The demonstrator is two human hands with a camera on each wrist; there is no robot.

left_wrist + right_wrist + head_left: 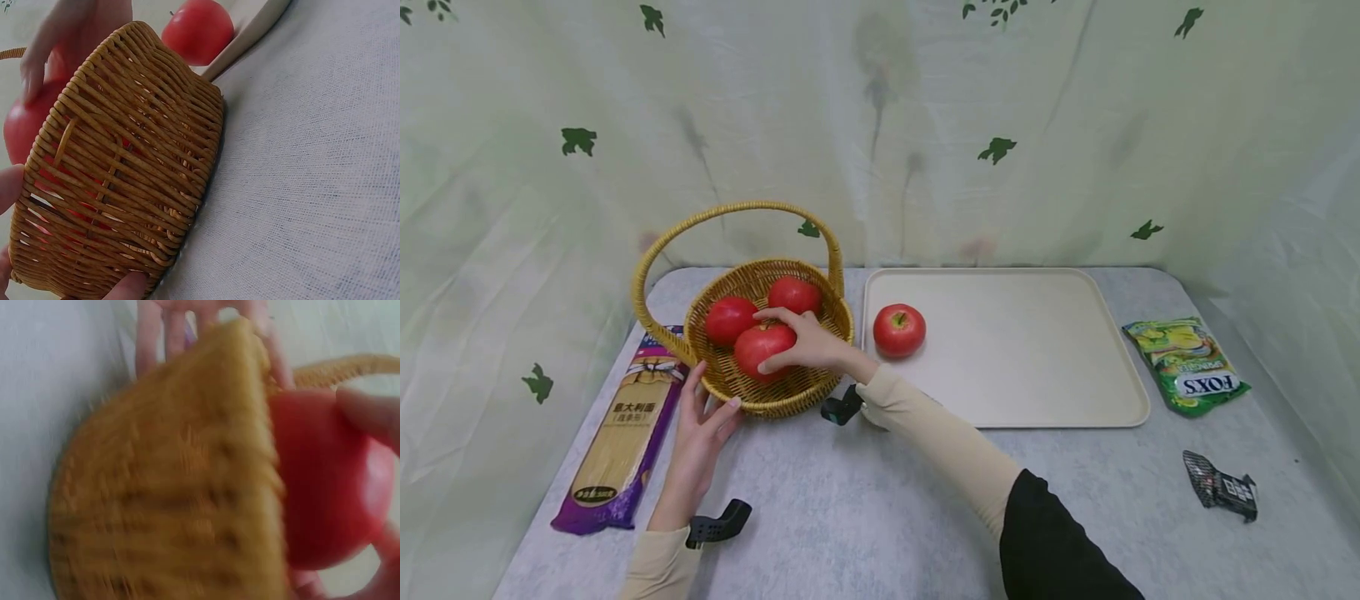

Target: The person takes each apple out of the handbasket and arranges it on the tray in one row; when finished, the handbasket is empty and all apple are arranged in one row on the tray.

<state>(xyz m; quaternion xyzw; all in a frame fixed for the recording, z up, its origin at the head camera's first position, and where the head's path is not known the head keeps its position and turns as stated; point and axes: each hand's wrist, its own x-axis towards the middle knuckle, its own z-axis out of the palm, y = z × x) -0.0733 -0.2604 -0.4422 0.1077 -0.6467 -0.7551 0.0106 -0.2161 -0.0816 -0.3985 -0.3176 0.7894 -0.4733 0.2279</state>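
Observation:
A wicker basket (pixel 790 407) with an arched handle stands at the left of the table, holding red apples. My right hand (pixel 808 342) reaches in over its right rim and grips the near red apple (pixel 758 354), thumb and fingers on opposite sides. Behind that one lie two more, a left apple (pixel 728 320) and a back apple (pixel 793 293). With extended fingers, my left hand (pixel 696 446) touches the basket's near left side by the handle's foot. In the left wrist view, fingertips (pixel 130 286) press against the weave. The right wrist view shows the held apple (pixel 331 481) at rim height.
Right of the basket is a beige tray (pixel 1007 350), with one apple (pixel 898 330) at its left end. A spaghetti packet (pixel 621 433) lies left of the basket. Toward the right edge are a green FOX'S bag (pixel 1187 367) and a small black packet (pixel 1221 487).

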